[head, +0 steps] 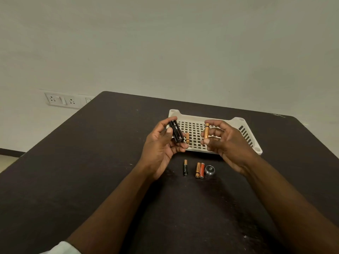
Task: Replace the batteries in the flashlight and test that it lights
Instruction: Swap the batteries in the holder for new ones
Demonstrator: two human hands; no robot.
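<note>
— Two hands were raised above a dark, scuffed table [91, 162]. What did each hold?

— The left hand [161, 143] gripped a black, ridged battery holder [176, 133], fingers curled round it. The right hand [225, 142] pinched a slim copper-coloured battery [206, 130] upright between thumb and fingertips. The hands were apart.

— Any containers?

— A cream plastic tray [238, 121] with a square-holed lattice floor sat just behind the hands; one small copper battery [187, 138] lay in it.

— And on the table itself?

— Nearer the person lay a black-and-copper battery [185, 167], then a copper battery [197, 170] touching an orange one [202, 170], and beside those a round, shiny metal cap [209, 169]. Behind stood a pale plain wall with a white socket plate [62, 100].
</note>
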